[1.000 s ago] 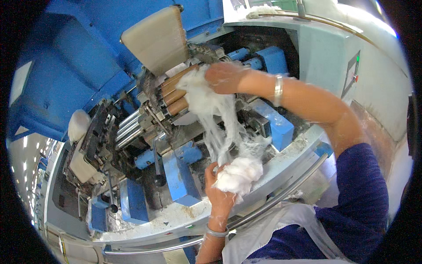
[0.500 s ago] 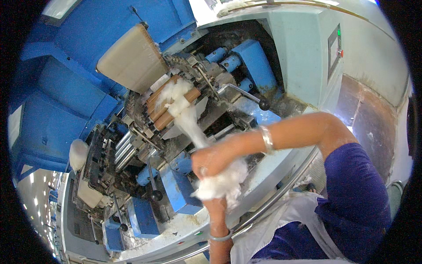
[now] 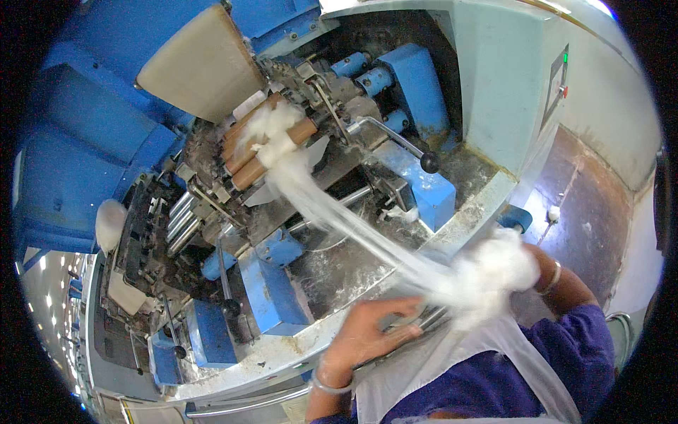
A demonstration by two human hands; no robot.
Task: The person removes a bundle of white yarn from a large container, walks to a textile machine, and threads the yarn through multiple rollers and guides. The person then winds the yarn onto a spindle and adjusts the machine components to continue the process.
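Trailing from brown rollers [image 3: 248,172] at 10 o'clock, white fibre [image 3: 487,275] bunches at 4 o'clock, partly hiding the right hand [image 3: 539,258]; its grip cannot be determined. The left hand [image 3: 373,328], at 6 o'clock, is separate, thumb and fingers parted.

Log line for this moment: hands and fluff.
left hand: open, near white bundle | right hand: at bundle, grip hidden | white strand: spans brown rollers to bundle
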